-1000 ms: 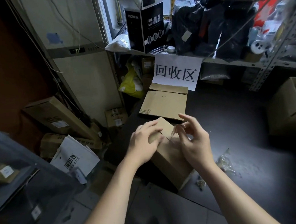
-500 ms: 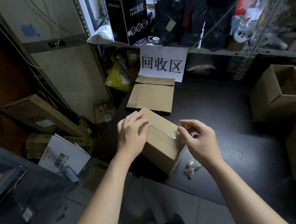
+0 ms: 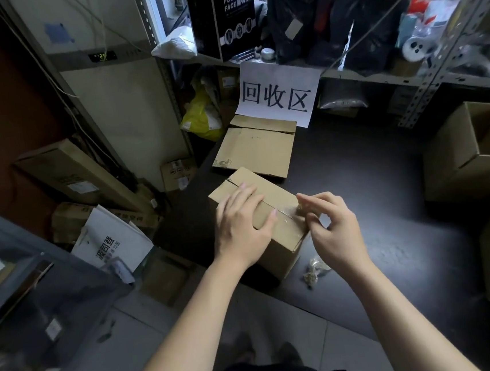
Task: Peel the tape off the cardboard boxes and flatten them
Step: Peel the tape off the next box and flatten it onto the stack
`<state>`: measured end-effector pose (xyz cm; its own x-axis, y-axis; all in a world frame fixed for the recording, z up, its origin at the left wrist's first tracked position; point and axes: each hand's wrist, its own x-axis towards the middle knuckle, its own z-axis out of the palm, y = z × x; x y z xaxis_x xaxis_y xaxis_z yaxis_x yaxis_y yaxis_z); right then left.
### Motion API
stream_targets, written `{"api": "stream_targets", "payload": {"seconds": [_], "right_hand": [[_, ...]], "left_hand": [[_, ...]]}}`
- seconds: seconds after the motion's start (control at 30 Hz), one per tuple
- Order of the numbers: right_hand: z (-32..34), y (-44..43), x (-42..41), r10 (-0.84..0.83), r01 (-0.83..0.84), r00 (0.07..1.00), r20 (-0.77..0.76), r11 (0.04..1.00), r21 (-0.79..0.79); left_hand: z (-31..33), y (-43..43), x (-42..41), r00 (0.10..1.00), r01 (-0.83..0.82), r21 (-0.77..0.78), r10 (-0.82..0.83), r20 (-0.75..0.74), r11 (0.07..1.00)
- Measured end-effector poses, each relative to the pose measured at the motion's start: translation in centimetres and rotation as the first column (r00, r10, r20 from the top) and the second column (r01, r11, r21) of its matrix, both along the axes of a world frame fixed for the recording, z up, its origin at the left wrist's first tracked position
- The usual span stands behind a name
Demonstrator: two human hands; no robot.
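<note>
two hands work at one small cardboard box (image 3: 273,209) in the middle of the frame, at the near left edge of the table (image 3: 371,173). the left hand (image 3: 239,227) lies flat on the box top with its fingers straight and pressing down. the right hand (image 3: 332,230) has curled fingers that pinch the lifted end of one strip of clear tape (image 3: 285,216) at the box's right top edge. the tape is glossy and wrinkled and runs along the centre seam between the two top flaps.

the table holds three boxes in plain view. the taped one is brick-shaped, of matte brown corrugated board. one flattened box (image 3: 256,149) lies just above it in the frame, thin and slab-like. one open-topped box (image 3: 473,145) stands at the right edge, well apart.

one small crumpled clump of tape (image 3: 313,270) lies on the dark, smooth table just right of the taped box. one white paper sign (image 3: 278,96) with three black characters hangs above the flattened box. one glossy black carton (image 3: 221,17), printed "full face mask", stands on the metal shelf at the top.
</note>
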<state>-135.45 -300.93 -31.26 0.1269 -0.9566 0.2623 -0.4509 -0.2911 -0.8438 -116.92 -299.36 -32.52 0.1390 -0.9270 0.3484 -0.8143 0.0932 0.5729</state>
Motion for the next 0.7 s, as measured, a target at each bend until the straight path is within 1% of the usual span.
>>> {"api": "stream_targets", "payload": {"seconds": [0.13,0.27,0.33,0.43,0.57,0.63,0.7], "right_hand": [[-0.4,0.1,-0.3,-0.024,0.023,1.000,-0.004,1.000,-0.020],[-0.4,0.6,-1.1,0.019,-0.015,0.994,0.104,0.999,-0.039],[-0.6,1.0,-1.6,0.013,-0.008,0.992,0.124,0.999,-0.037],[-0.9,1.9,-3.1,-0.015,0.012,0.983,0.183,1.000,0.017],[-1.4,3.1,-5.9,-0.101,0.077,0.955,0.277,0.992,0.099],[-1.8,3.6,-7.1,-0.136,0.101,0.947,0.289,0.986,0.132],[-2.3,3.9,-8.2,-0.157,0.116,0.951,0.266,0.980,0.165]], "left_hand": [[-0.4,0.0,0.4,1.000,-0.019,0.008,0.019,-0.003,1.000],[-0.9,0.1,0.4,0.999,-0.038,-0.020,0.038,-0.013,0.999],[-1.0,0.0,0.2,0.999,-0.046,-0.025,0.045,-0.026,0.999],[-1.1,-0.2,0.0,0.996,-0.065,-0.034,0.063,-0.058,0.997],[-1.5,-0.5,-0.4,0.991,-0.101,-0.059,0.095,-0.099,0.993],[-1.7,-0.6,-0.6,0.988,-0.117,-0.075,0.108,-0.110,0.990],[-1.7,-0.6,-0.8,0.988,-0.122,-0.086,0.112,-0.109,0.989]]}}
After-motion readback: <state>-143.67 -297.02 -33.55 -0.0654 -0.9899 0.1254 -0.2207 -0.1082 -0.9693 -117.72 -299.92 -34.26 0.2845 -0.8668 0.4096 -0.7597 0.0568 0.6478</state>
